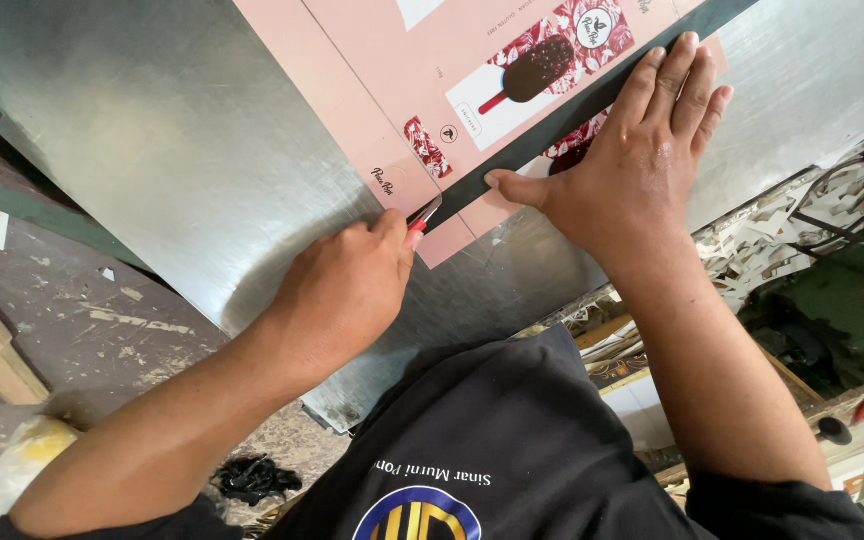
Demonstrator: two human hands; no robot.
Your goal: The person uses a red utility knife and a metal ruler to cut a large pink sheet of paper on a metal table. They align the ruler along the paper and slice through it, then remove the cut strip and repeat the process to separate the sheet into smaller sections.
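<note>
Sheet-metal worktop, scuffed and shiny, fills most of the head view; dirty floor w/ paper scraps at lower left, clutter of offcuts and dark cables at right. On the metal lies a pink printed card sheet, w/ a picture of a chocolate ice-cream bar on a stick and red floral patches. Across it runs a dark straightedge, long axis diagonal, from near the sheet's lower edge by the knife up toward top right and out of frame. Right hand lies flat on the straightedge, fingers spread apart and stretched along it, thumb pressed to its near edge, so pinning it to the card, not gripping anything. Left hand is curled shut on a small cutter knife w/ red body; blade tip sits at the low end of the straightedge, touching or just beside its edge, on the pink card. So the guide edge lies up and to the right of the left-hand fingers, in line w/ the blade, and the left hand is nearer that cutting end, while the right hand sits further up the rule. Person's dark shirt at bottom.
</note>
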